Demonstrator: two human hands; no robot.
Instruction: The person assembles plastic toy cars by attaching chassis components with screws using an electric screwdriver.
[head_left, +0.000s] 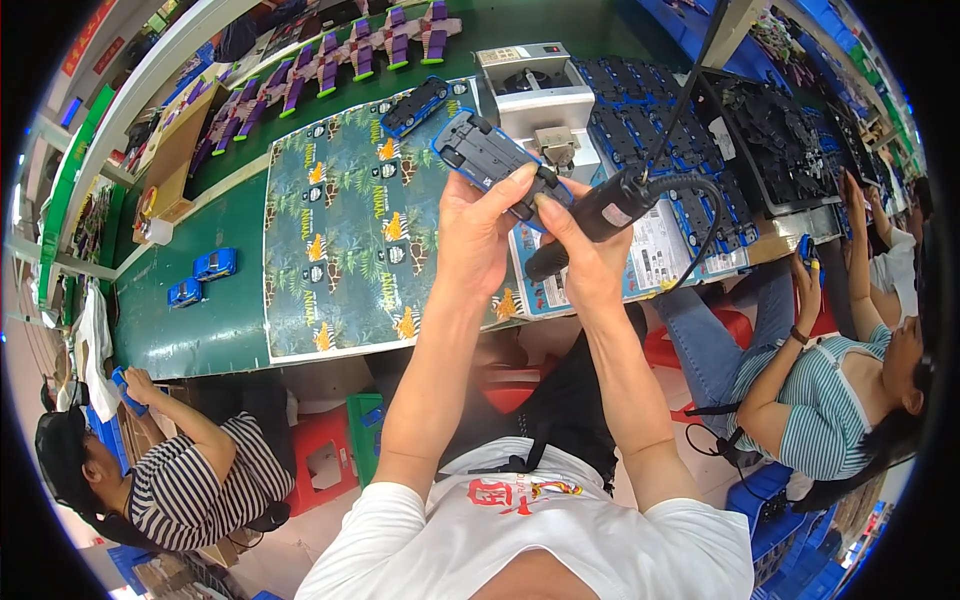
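Observation:
My left hand (472, 230) grips a blue toy car (485, 152) turned upside down, its black underside facing up. A black electric screwdriver (610, 205) with a cord lies across my right hand (598, 262), held in its fingers. The right thumb also presses on the near end of the car, beside the left thumb. Just beyond, a second blue toy car (414, 106) lies on the patterned sheet (340, 230). Behind my hands stands a white boxy machine (535, 90) with a small metal block in front. The screwdriver's tip cannot be made out.
Rows of blue-and-black toy cars (650, 125) fill the right of the bench, beside a black tray of dark parts (775, 140). Two blue cars (214, 264) sit at the left. Purple-and-pink toys (330, 62) line the back. People sit on both sides, one in stripes (215, 475) at left.

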